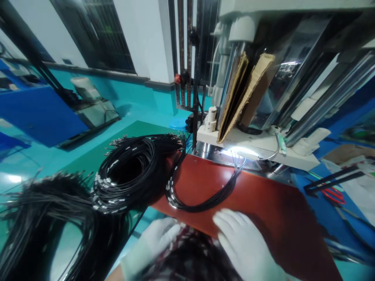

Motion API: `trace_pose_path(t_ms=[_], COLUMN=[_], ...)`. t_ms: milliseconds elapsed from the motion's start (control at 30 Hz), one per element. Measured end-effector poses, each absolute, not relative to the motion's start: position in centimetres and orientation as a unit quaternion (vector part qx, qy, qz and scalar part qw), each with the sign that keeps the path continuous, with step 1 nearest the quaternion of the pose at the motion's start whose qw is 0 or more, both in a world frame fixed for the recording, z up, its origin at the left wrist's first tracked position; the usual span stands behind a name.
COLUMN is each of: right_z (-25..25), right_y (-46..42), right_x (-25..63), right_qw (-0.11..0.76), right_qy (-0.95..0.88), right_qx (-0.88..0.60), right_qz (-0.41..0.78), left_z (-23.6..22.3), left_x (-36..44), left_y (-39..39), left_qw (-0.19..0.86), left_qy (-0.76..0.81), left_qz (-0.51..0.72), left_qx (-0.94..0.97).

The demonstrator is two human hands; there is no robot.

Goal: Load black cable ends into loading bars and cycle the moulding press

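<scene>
My left hand (159, 236), in a white glove, is low in the head view by the front edge of the red-brown board (263, 203). Its fingers are loosely bent, and I see nothing held in them. My right hand (238, 234), gloved too, lies over the board's near edge with fingers stretched out and nothing in its grasp. Beyond both hands, a bundle of black cables (202, 205) curves across the board. Its thin, pale wire ends run under the lit head of the press (252, 150). Dark patterned clothing, blurred, shows between my hands.
Left of the board, a coil of black cables (123, 175) with white tags lies on a green surface (96, 146). A larger cable heap (58, 210) is nearer. Folded cardboard (249, 93) stands upright against the press columns. At right are red-handled pliers (334, 195).
</scene>
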State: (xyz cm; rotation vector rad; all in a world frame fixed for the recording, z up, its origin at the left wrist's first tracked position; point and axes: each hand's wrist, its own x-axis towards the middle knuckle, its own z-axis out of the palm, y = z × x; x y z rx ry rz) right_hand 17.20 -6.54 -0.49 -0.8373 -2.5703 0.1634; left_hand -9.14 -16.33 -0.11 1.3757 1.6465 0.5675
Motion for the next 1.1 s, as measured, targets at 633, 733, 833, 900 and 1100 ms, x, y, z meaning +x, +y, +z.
trace_pose_path(t_ms=[633,733,833,900,1100], right_z=[-2.0,-2.5,-2.3,-1.9,-1.2], right_y=[-1.1,-1.2,-1.5,-1.8,-2.2], right_x=[11.0,11.2,11.2,11.2,11.3], right_qw=[0.273,0.277,0.291,0.300,0.297], right_qy=[-0.952,-0.950,-0.943,-0.938,-0.937], right_qx=[-0.137,-0.140,-0.148,-0.157,-0.169], right_qz=[0.034,0.038,0.058,0.067,0.078], left_z=[9.3,9.7,9.6,9.4,8.9], left_x=[-25.6,-28.9,-31.0,-31.6,-31.3], left_y=[-5.7,-2.5,-1.3,-1.5,-2.4], left_qw=[-0.079,-0.006,0.044,0.037,-0.027], left_qy=[0.891,0.897,0.882,0.872,0.865], left_qz=[0.112,0.097,0.095,0.108,0.158], left_qx=[0.432,0.431,0.459,0.475,0.475])
